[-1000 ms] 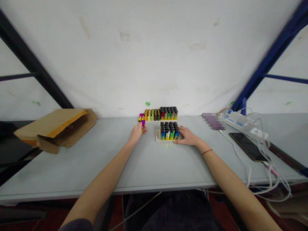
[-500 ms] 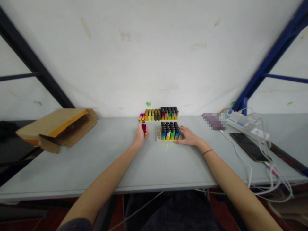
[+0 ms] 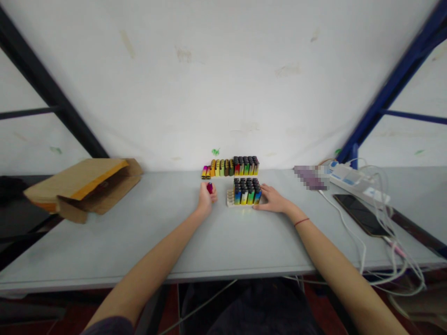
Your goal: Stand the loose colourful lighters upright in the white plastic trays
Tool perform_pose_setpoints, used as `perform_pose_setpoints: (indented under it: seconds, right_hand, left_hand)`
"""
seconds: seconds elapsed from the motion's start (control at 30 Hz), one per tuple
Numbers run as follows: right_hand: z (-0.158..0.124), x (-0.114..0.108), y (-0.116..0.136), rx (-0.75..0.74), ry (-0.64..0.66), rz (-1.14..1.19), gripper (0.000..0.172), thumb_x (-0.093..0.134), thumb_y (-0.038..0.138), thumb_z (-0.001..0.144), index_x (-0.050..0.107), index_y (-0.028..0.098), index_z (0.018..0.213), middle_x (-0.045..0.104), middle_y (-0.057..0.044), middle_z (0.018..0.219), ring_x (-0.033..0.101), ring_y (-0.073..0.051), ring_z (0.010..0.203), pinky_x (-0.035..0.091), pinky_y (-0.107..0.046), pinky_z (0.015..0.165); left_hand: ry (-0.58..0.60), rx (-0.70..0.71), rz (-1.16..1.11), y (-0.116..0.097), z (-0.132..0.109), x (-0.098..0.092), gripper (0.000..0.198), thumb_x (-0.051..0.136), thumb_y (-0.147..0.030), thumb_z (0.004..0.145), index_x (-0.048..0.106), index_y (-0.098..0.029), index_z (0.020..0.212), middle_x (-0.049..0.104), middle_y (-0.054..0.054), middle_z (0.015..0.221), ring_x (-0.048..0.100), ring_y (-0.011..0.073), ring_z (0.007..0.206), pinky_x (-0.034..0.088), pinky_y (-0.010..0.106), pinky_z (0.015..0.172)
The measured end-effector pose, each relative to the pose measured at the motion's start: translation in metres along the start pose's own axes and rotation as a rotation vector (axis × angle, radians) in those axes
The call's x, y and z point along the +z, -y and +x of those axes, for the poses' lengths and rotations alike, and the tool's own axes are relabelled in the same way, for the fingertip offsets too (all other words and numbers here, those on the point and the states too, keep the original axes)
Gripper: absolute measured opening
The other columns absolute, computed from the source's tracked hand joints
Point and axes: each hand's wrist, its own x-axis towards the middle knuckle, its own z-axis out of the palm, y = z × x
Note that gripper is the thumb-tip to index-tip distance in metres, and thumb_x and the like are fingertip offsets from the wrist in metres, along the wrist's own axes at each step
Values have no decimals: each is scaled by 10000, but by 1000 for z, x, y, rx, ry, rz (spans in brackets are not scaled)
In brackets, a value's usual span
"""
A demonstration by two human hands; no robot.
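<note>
My left hand [image 3: 206, 200] is closed around a magenta lighter [image 3: 210, 187], left of the front tray. Several upright black-topped lighters [image 3: 247, 191] stand in the white front tray [image 3: 230, 204], whose leftmost column shows bare slots. Fingers apart, my right hand [image 3: 273, 199] rests against the tray's right side. Behind it, a second block of black-topped lighters [image 3: 246, 166] stands by the wall, with yellow, green and brown lighters [image 3: 222, 167] to its left. At that row's left end lie pink and yellow lighters [image 3: 206, 172].
An open cardboard box [image 3: 84, 184] lies on the left of the grey table [image 3: 237, 246]. On the right are a phone [image 3: 361, 214], a pixelated purple item [image 3: 310, 178], a power strip [image 3: 356, 179] and tangled white cables.
My left hand has drawn slightly down and back with the magenta lighter, away from the pink and yellow lighters. My right hand stays at the tray.
</note>
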Motion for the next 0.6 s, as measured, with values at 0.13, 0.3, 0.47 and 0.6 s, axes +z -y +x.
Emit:
perform_pose_setpoints:
  seconds: [0.13, 0.3, 0.47, 0.6]
  right_hand:
    - [0, 1, -1, -23, 0, -9, 940, 639, 801, 786, 527, 204, 1502, 506, -179, 1549, 448, -435, 1429, 350, -641, 1184]
    - [0, 1, -1, -15, -2, -9, 947, 639, 807, 782, 533, 193, 1495, 516, -180, 1538, 449, -430, 1428, 353, -631, 1185]
    - [0, -1, 0, -12, 5, -4, 936, 645, 800, 781, 538, 200, 1490, 513, -174, 1542, 449, -431, 1426, 344, -633, 1189]
    - [0, -2, 3, 4, 9, -6, 961, 650, 804, 773, 534, 180, 1494, 500, -184, 1552, 441, -439, 1429, 348, -625, 1187]
  left_hand:
    - [-7, 20, 1, 0, 0, 0, 603, 374, -643, 928, 275, -226, 505, 174, -84, 396, 138, 54, 326, 139, 177, 364]
    - [22, -29, 9, -1, 2, -1, 597, 362, -606, 937, 261, -226, 489, 160, -75, 385, 129, 56, 317, 114, 183, 363]
    - [-8, -52, -38, -3, 1, -1, 538, 307, -492, 960, 243, -232, 494, 152, -67, 378, 117, 64, 315, 104, 189, 358]
    - [-5, -6, -85, -5, 2, -3, 483, 311, -473, 962, 287, -237, 541, 183, -72, 395, 150, 69, 326, 138, 186, 360]
